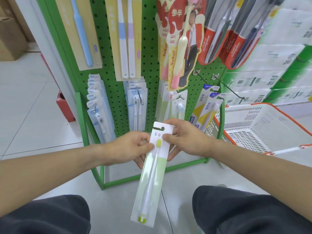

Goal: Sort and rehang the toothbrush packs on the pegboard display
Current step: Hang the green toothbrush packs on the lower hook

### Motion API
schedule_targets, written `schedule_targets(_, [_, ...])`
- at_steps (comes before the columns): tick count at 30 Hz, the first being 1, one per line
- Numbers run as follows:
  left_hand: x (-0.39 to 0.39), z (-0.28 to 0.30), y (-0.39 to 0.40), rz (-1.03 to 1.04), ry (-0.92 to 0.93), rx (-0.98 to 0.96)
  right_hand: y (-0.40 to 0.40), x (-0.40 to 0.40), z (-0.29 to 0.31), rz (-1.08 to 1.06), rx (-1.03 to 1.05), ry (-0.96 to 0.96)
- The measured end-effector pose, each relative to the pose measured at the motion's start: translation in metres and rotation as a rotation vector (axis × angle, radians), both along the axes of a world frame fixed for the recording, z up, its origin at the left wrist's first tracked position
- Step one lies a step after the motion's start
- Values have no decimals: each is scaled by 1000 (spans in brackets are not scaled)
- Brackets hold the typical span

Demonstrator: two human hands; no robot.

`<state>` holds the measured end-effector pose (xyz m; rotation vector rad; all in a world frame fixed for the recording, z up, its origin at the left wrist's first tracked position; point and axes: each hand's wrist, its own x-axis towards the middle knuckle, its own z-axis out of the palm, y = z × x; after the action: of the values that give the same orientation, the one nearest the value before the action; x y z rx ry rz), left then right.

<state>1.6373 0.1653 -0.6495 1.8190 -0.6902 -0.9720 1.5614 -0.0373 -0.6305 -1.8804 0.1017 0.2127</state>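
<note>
Beside the green pegboard (148,53), on the right: white plastic basket (263,125), lattice walls, orange rim, perforated floor, nothing visible inside. Low in front of the board, held over pale floor tiles (30,102): long, flat toothbrush pack (152,176), glossy clear blister over a white-and-lime card, hang slot at the top, white brush with lime bristles and lime tip. Gripped near its top from both sides: left hand (130,149) with fingers curled round the left edge, right hand (184,139) pinching the header, thumb on the front. Hung on metal hooks behind: clear blister packs (98,107) in fanned rows, stiff beige cards (125,39) bearing pastel brushes, red-ended Colgate packs (226,38).
</note>
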Motion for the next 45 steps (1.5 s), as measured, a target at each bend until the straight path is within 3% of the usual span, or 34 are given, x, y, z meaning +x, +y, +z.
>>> schedule_targets(4, [-4,-2,4,-12,31,77,3,1,-6,-90,36,12])
schedule_targets(14, [-6,3,-1,172,-11,-65,16,1,-13,-73,106,50])
schedule_targets(21, [-5,-1,-3,307,-76,-123,16,-4,-14,84,-13,182])
schedule_targets(23, [-2,0,-3,270,-52,-95,17,-4,-14,60,-10,160])
schedule_targets(27, [-5,3,5,-104,6,144,15,-3,-14,20,23,129])
schedule_targets(31, [-12,-7,5,-13,4,119,14,-3,-16,38,9,160])
schedule_targets(35, [-10,-10,6,117,-23,52,19,-7,-21,198,-86,265])
schedule_targets(42, [-7,-9,10,-49,89,144,20,-4,-24,125,-44,226])
schedule_targets(45, [-5,-12,10,-7,92,123,17,-5,-26,135,25,263])
